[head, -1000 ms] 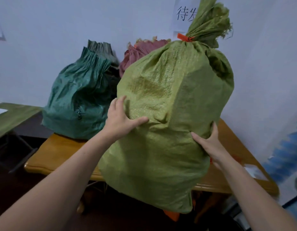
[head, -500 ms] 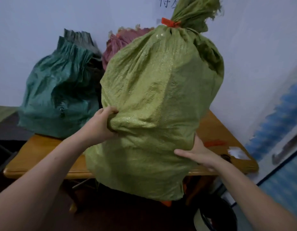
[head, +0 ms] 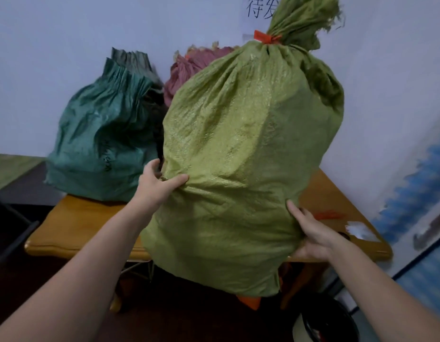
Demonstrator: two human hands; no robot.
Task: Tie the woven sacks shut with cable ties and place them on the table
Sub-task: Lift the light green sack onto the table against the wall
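Rear left, a dark green woven sack (head: 100,144) stands on the yellow-brown wooden table (head: 73,225). The left hand (head: 154,186) clamps a fold of the light green woven sack (head: 238,156), which is held upright across the table's front edge. Its long axis is vertical, and the neck under the orange cable tie (head: 266,38) points up. The right hand (head: 312,233) wraps its fingers around the lower right side. Bare tabletop lies to the right.

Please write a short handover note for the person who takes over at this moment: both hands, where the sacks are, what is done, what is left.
Left hand: grips a fold on the left side of the light green sack.
Right hand: supports its lower right side; the fingers are hidden.
Done: this sack is tied with an orange cable tie. It is held up in front of the table, with its bottom below the table edge.
The dark green sack stands on the table, with the red sack behind it.
Left: set the light green sack on the table.
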